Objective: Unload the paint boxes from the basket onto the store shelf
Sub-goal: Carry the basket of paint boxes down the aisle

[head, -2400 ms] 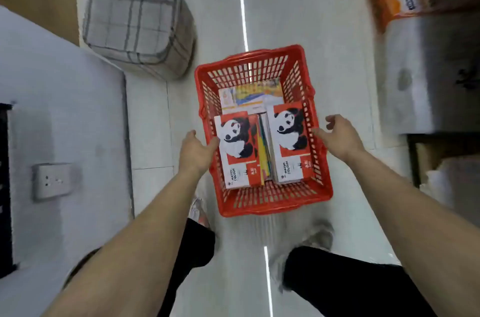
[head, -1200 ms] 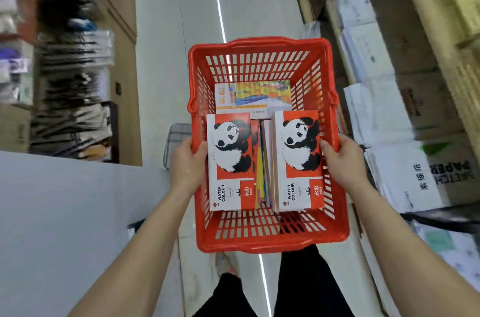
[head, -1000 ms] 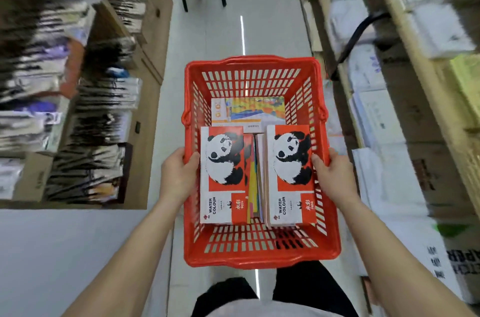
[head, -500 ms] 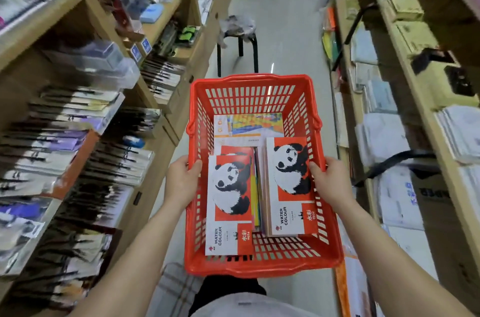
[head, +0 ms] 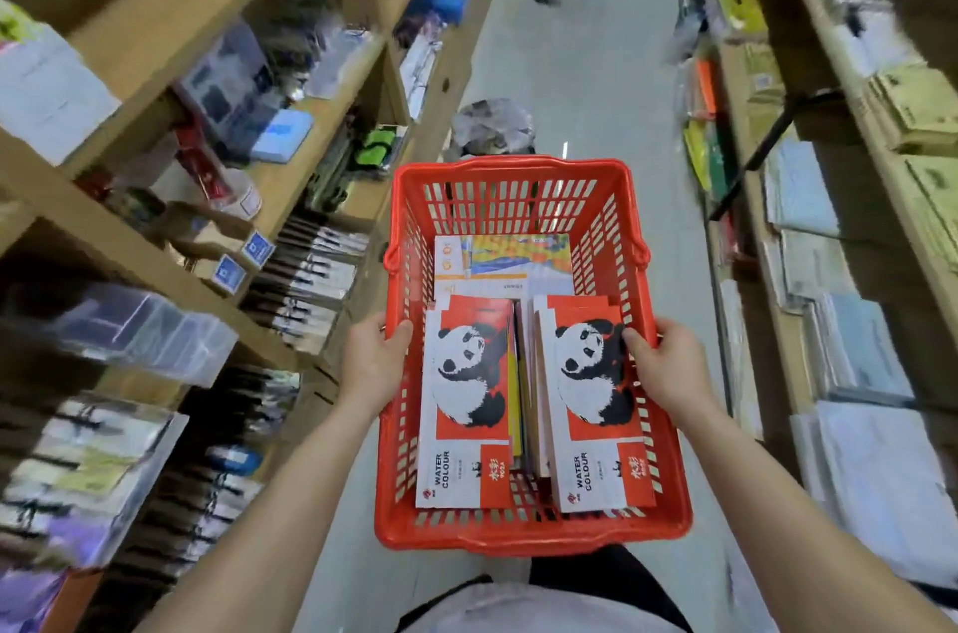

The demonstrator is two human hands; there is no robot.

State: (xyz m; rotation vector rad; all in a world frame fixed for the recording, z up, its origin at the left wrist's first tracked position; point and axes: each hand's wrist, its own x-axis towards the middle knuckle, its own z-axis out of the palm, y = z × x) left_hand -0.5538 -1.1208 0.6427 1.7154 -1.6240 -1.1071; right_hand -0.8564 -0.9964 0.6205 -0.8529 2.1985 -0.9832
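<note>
Even, fairly bright indoor light fell from overhead, leaving only soft shadows. The red basket (head: 529, 352) at centre was sharp. To either side of it the shelves (head: 155, 238) smeared with motion blur and bowed outward from wide-angle distortion. A faint glare streaked the floor (head: 586, 78) beyond the basket.

Bare forearms, no sleeves in view

The left hand (head: 374, 363) and right hand (head: 668, 368) wear no rings, watch or gloves; a white top and dark trousers show below.
</note>
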